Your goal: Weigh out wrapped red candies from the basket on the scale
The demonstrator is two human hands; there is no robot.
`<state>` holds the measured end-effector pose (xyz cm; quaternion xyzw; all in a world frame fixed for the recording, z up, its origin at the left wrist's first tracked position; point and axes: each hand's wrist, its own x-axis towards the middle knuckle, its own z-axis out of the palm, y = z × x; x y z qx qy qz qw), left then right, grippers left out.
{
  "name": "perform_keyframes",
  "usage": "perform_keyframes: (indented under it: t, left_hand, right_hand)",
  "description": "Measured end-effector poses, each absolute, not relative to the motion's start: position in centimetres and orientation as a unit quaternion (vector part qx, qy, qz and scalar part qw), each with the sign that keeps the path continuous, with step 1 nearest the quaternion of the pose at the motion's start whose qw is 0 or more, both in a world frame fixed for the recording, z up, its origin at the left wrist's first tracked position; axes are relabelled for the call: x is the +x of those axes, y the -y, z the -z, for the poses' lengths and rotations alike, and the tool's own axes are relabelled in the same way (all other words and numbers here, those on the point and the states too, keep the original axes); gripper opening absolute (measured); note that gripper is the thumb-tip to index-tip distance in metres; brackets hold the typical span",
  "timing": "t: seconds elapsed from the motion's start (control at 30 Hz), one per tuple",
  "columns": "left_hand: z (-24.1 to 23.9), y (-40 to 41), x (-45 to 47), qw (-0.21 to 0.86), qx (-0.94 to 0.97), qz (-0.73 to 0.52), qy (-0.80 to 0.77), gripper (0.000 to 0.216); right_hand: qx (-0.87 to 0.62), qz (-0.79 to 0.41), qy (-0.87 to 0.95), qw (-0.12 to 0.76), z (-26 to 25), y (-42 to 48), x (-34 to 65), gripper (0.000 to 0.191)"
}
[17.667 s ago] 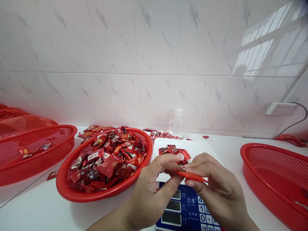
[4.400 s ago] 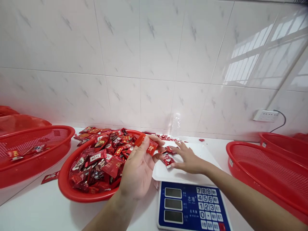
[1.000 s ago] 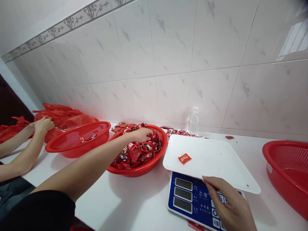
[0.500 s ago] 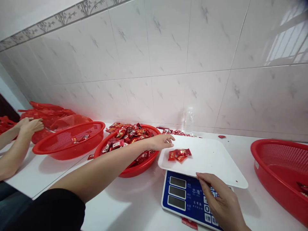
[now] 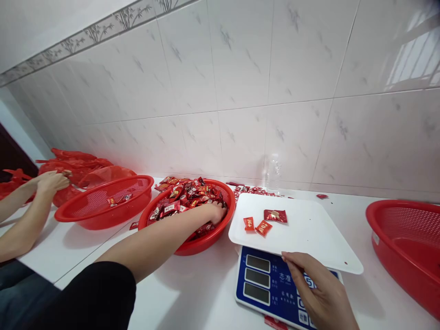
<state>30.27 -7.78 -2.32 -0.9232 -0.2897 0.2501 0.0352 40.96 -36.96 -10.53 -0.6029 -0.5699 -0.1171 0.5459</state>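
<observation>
My left hand [image 5: 217,212] reaches into a red plastic basket [image 5: 231,201] heaped with small wrapped candies [image 5: 187,195]. Its fingers are hidden among the packets. With thumb and fingertips my right hand [image 5: 319,291] pinches the near rim of a white plastic tray [image 5: 309,229]. The tray lies on top of a blue electronic scale [image 5: 271,293] with three blank displays. Toward the tray's left end lie three packets: a larger dark red one [image 5: 275,216], a small red one [image 5: 263,228] and another small one [image 5: 249,224].
Another red basket [image 5: 103,215] with a few packets stands to the left, beside a co-worker's hands [image 5: 53,181] and red mesh bags [image 5: 74,162]. At right is a red basket [image 5: 405,238]. Loose packets and a clear plastic container [image 5: 273,174] stand along the tiled wall.
My left hand has moved from above the tray's left edge down into the candy basket. The packets on the tray have spread apart. My right hand stays at the rim.
</observation>
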Motion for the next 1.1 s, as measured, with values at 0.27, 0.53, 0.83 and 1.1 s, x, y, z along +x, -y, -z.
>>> perform_keyframes:
  t: [0.27, 0.53, 0.83, 1.1]
  left_hand:
    - [2.3, 7.2, 30.4, 0.013, -0.939, -0.237, 0.249, 0.058]
    - [-0.7, 4.0, 27.0, -0.031, -0.957, -0.149, 0.245, 0.011]
    - [-0.1, 4.8, 25.6, -0.052, -0.953, -0.156, 0.255, 0.051]
    - [3.3, 6.7, 27.7, -0.037, -0.954, -0.112, 0.274, 0.045]
  right_hand:
    - [-0.627, 0.103, 0.555, 0.536, 11.2, 36.9, 41.6, 0.016]
    - [-0.620, 0.102, 0.566, 0.533, 11.2, 36.9, 41.7, 0.017]
    - [-0.619, 0.120, 0.581, 0.515, 11.6, 36.9, 41.8, 0.016]
    - [-0.634, 0.111, 0.574, 0.506, 12.0, 36.8, 42.2, 0.016]
